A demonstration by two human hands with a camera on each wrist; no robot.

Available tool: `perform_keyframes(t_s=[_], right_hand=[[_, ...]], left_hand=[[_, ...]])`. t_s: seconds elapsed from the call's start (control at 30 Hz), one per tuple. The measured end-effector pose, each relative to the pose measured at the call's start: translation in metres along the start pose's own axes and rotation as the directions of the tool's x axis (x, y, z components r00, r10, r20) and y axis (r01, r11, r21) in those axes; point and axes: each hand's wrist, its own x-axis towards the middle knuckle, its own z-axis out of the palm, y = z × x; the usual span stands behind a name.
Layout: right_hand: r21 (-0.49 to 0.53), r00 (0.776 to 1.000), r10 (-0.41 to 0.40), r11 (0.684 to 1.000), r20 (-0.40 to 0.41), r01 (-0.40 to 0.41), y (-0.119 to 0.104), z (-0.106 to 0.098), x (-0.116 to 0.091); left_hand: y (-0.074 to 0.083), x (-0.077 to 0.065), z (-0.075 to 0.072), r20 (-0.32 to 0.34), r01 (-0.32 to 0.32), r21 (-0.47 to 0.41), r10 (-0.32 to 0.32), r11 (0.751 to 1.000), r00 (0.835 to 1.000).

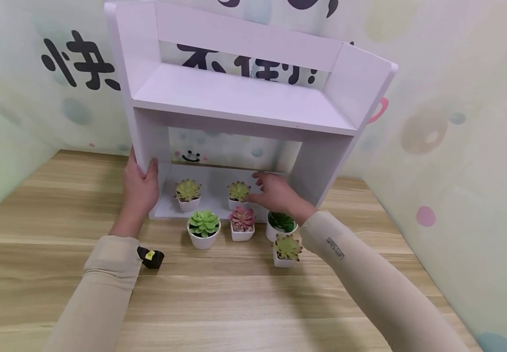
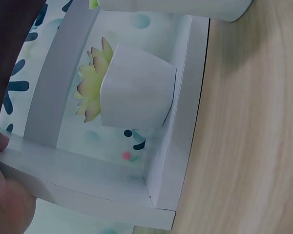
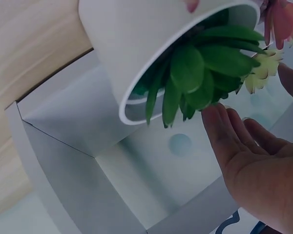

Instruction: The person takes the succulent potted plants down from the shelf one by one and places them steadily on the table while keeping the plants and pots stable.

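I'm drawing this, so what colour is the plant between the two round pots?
The plant is pinkish red, best in the head view.

Six potted plants (image 1: 187,189): three yellow-green plants (image 1: 287,247), one bright green plant (image 1: 203,223), one pink plant (image 1: 242,217), one dark green plant (image 1: 281,221). Six white pots (image 1: 283,262): four square pots (image 1: 242,236), two round pots (image 1: 202,241). Also one white shelf unit (image 1: 240,95), one small black object (image 1: 152,258), one tabletop (image 1: 179,303).

Setting: indoors, exact kind unclear
Wall (image 1: 447,146): cartoon-printed, lettering (image 1: 88,61) toward 10 o'clock
Surface (image 1: 218,303): wood-grained, at 6 o'clock
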Motion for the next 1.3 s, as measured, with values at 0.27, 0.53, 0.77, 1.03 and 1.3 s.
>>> perform_keyframes(t_s=[0.27, 0.53, 0.77, 1.03, 1.3], right_hand=[[-0.019, 1.0, -0.009, 1.0, 0.03, 0.01, -0.001, 0.002, 0.007], [-0.012, 0.998, -0.028, 1.0, 0.057, 0.029, -0.008, 0.005, 0.011], [-0.041, 0.994, -0.033, 0.998, 0.102, 0.038, -0.011, 0.01, 0.014], [-0.036, 0.991, -0.05, 0.998, 0.122, 0.055, -0.01, 0.013, 0.016], [-0.104, 0.989, -0.019, 0.994, 0.145, 0.035, -0.015, 0.016, 0.022]], left_hand=[[-0.001, 0.0, -0.001, 0.013, -0.011, -0.024, 0.012, 1.0, 1.0], [-0.002, 0.0, -0.001, 0.022, 0.004, -0.01, -0.003, 1.0, 1.0], [-0.001, 0.0, -0.001, 0.031, 0.009, -0.015, -0.008, 1.0, 0.999], [-0.002, 0.0, -0.001, 0.026, 0.006, -0.013, -0.006, 1.0, 1.0], [-0.004, 0.002, -0.001, 0.019, -0.02, -0.022, 0.02, 1.0, 1.0]])
